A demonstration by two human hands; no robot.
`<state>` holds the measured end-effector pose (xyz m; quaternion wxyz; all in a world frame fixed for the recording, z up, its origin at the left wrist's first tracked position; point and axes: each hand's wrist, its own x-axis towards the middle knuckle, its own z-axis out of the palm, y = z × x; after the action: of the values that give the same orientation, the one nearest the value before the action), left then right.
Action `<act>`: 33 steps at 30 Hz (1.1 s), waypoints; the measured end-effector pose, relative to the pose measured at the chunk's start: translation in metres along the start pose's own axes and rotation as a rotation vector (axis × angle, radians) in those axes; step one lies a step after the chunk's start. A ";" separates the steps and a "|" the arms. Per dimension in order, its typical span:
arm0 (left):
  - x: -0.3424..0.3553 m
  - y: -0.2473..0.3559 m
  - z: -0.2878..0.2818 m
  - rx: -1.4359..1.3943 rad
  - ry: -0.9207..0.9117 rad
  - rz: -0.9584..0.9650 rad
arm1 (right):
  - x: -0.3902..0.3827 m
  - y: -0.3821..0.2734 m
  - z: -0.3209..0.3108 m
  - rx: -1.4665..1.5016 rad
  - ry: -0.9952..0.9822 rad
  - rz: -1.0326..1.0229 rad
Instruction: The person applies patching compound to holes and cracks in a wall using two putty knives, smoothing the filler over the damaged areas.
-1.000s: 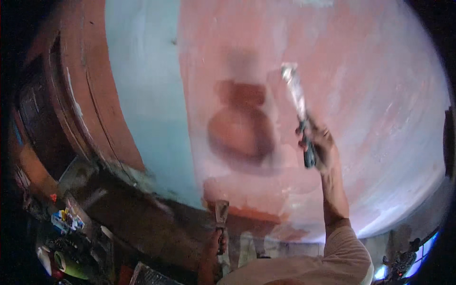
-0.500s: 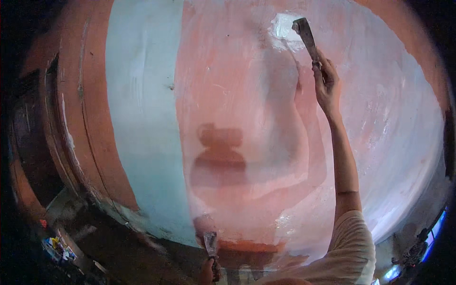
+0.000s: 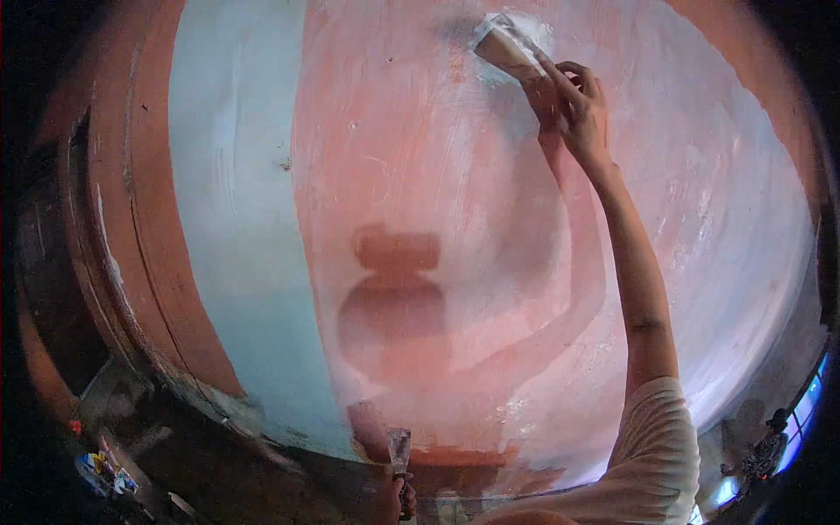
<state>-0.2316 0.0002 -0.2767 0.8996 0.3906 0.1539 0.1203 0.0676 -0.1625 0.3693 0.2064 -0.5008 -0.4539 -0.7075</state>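
Note:
My right hand (image 3: 584, 118) reaches high, gripping a putty knife (image 3: 507, 52) whose broad blade lies against the pink wall (image 3: 394, 140). Beneath and around that blade is a patch of wet white filler (image 3: 530, 30). The fingers stretch along the tool toward the blade, and part of its handle is hidden by them. Low at the bottom edge, my left hand (image 3: 399, 500) is closed round the handle of a second putty knife (image 3: 399, 448). This one points upward, apart from the filler patch, with smears on its blade.
A pale blue vertical band (image 3: 236, 201) runs down the wall at left, beside an orange-brown strip (image 3: 144, 227). Shadows of my head and arm fall on the pink part. Colourful small items (image 3: 109, 472) lie on the dark floor at lower left. A bright window (image 3: 798, 420) shows at lower right.
My right hand has moved up and slightly left, turning its putty knife so the blade now lies flat over the filler. The view has shifted a little; the left hand still holds its knife low.

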 end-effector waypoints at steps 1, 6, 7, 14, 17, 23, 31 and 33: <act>0.000 0.000 0.001 0.003 0.001 -0.004 | -0.002 0.000 0.002 -0.028 -0.032 -0.006; -0.006 0.006 0.003 -0.004 0.026 -0.018 | -0.006 -0.018 0.011 -0.133 0.035 -0.044; -0.009 0.009 0.005 -0.003 0.040 -0.014 | -0.007 -0.020 0.014 -0.133 0.059 -0.052; -0.030 0.156 0.139 0.061 -0.145 0.177 | -0.044 -0.076 -0.014 0.463 -0.052 0.248; -0.034 0.243 0.216 0.212 -0.325 0.393 | -0.064 -0.099 -0.032 0.494 -0.070 0.137; -0.032 0.309 0.306 0.361 -0.432 0.564 | -0.016 -0.024 -0.033 0.025 0.006 -0.179; -0.010 0.317 0.323 0.312 -0.371 0.633 | 0.043 0.069 -0.042 -0.169 -0.075 -0.463; 0.001 0.316 0.328 0.273 -0.377 0.755 | 0.056 0.085 -0.040 -0.297 -0.025 -0.605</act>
<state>-0.1389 -0.0074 0.1694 0.7452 0.5497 -0.1516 0.3457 0.0868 -0.2303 0.4531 -0.0939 -0.3766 -0.4766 -0.7888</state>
